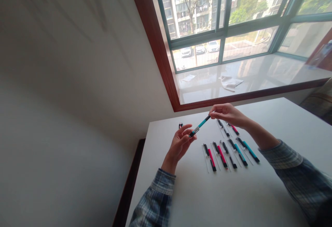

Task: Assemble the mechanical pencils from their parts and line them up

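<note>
A teal and black pen (202,123) is held up at a slant above the white table. My left hand (181,142) pinches its lower black end, where the clip is, between thumb and fingers. At the upper dark tip, the fingers of my right hand (229,114) are closed. Below and to the right lies a row of pen parts: a pink barrel (212,159), another pink barrel (222,156), a teal barrel (240,154) and a second teal barrel (250,151), with black pieces and thin white refills beside them.
Behind the row lie more parts, including a black piece (223,128) and a pink barrel (234,129), partly under my right forearm. Small dark pieces (181,125) sit behind my left hand. The white table (207,199) meets the wall and window sill, where a white cloth (230,82) lies.
</note>
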Demonstrator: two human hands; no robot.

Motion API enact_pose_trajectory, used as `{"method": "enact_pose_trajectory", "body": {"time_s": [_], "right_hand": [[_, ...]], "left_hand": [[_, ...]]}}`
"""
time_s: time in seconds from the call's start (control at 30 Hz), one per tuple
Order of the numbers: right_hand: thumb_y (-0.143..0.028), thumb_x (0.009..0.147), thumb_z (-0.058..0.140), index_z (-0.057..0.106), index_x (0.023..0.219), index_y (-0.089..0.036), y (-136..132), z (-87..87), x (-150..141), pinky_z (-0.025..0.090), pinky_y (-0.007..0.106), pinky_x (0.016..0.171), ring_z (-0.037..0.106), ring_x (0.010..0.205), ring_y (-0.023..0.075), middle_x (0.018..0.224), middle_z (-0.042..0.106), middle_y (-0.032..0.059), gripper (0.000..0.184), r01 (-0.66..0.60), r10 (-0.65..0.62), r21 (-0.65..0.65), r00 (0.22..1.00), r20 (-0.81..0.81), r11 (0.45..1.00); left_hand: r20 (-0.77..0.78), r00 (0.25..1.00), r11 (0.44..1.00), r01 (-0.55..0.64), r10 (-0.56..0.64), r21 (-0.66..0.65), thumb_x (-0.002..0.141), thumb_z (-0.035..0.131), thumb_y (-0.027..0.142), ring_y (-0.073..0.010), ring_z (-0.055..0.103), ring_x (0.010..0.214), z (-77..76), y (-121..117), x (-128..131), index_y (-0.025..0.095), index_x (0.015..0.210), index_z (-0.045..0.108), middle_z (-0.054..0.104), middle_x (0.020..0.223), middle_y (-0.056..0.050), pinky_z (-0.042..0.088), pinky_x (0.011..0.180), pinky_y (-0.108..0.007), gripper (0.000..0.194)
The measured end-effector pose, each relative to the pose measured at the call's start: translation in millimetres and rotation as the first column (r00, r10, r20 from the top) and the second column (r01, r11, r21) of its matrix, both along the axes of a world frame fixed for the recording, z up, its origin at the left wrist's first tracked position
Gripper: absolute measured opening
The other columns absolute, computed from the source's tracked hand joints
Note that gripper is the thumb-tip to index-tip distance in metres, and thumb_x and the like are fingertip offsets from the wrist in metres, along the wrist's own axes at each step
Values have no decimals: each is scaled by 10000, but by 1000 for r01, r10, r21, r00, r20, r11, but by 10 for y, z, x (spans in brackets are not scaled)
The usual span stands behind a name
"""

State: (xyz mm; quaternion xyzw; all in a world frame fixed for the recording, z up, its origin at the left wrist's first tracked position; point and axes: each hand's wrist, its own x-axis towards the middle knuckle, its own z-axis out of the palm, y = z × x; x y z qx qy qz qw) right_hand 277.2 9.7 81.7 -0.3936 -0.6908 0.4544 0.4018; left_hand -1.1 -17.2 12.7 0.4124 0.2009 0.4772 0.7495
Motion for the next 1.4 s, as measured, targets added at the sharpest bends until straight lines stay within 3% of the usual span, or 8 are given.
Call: {"method": "enact_pose_trajectory", "body": {"time_s": [0.27,0.5,0.77,0.83,0.93,1.17,1.3,1.4], "right_hand": [[-534,838,772,751,893,-171,-14,19,-1,495,304,710,636,774,166,856,720,47,368,-12,12,0,1000,4,1000],[-607,846,729,774,907,-177,-41,12,-94,528,321,678,680,785,203,868,755,73,436,82,-107,131,975,194,988],[-461,921,679,749,861,-204,-174,-56,-338,503,315,659,662,691,176,788,753,38,274,40,-120,200,907,404,979],[-412,929,670,738,1030,-225,-210,-49,-382,517,326,698,675,717,182,819,759,27,222,10,-97,206,903,419,978],[-373,942,646,674,1231,-259,-262,3,-418,541,327,736,700,782,187,895,767,19,312,-72,-7,182,916,400,981],[-329,942,661,745,1211,-282,-373,160,-488,553,305,791,727,917,195,1031,785,25,285,-355,275,142,875,398,924],[-296,945,665,769,1182,-284,-406,166,-539,546,288,775,731,880,190,1009,795,20,259,-383,289,160,862,417,910],[-298,948,669,771,1165,-273,-405,124,-565,548,282,817,738,878,185,985,801,16,241,-351,255,172,873,417,920]], "left_hand": [[-2,983,983,-183,183,-13,734,918,327,-126,656,732,-54,70,10,172,993,808,724,814,-39,522,805,-302,321],[19,927,917,-367,374,-153,792,868,351,-92,643,694,-77,161,19,161,1011,791,739,838,-46,541,722,-235,300],[-32,863,854,-504,505,-132,740,903,298,-93,657,726,-33,221,17,180,997,768,733,856,-23,529,724,-231,314],[-41,846,836,-532,531,-137,746,896,308,-90,647,705,-19,228,15,181,969,762,727,840,-16,515,706,-233,289],[-59,822,807,-567,566,-166,745,892,333,-93,656,715,-1,241,10,172,952,757,729,839,-18,507,718,-236,295],[-125,830,812,-557,543,-175,736,892,381,-98,654,729,-28,271,6,148,999,768,714,805,-20,502,714,-228,372],[-179,842,834,-534,509,-140,746,881,413,-120,670,784,-46,260,24,139,1023,769,730,855,-48,513,756,-241,406],[-212,816,817,-566,537,-110,785,842,476,-113,662,779,-37,243,32,164,1131,741,726,892,-46,511,743,-233,477]]}}
